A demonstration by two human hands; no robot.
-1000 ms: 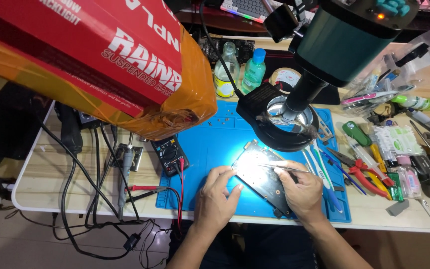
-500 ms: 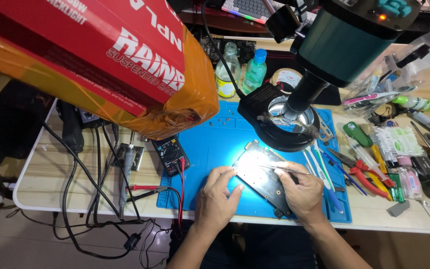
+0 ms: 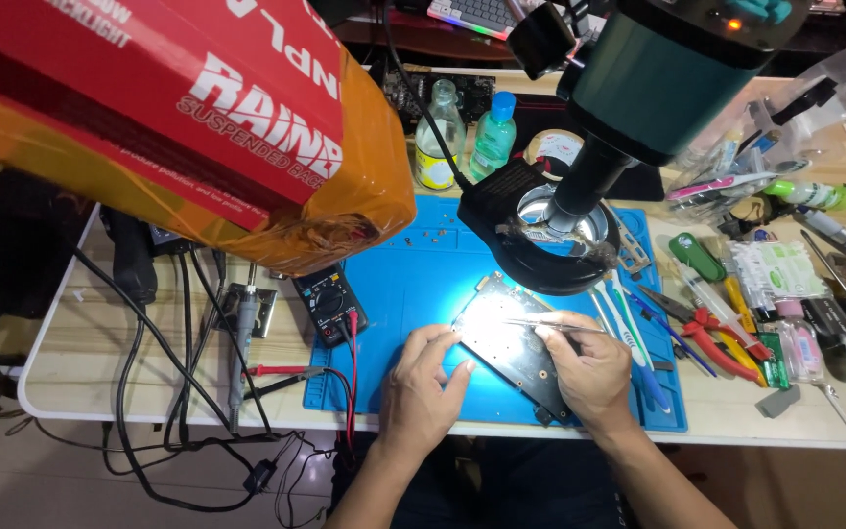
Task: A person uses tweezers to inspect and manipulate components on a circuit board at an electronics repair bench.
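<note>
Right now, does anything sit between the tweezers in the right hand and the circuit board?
Nothing visible does. The right hand holds the tweezers with their tips over the circuit board, while the left hand steadies the board's near edge.

Both forearms come up from the bottom edge and angle toward each other. The left hand (image 3: 421,390) lies palm down, fingers curled, thumb stretched toward the right. The right hand (image 3: 591,364) is closed in a pinch, fingertips seemingly pressed together, wrist bent slightly. The hands are near, not touching.
</note>
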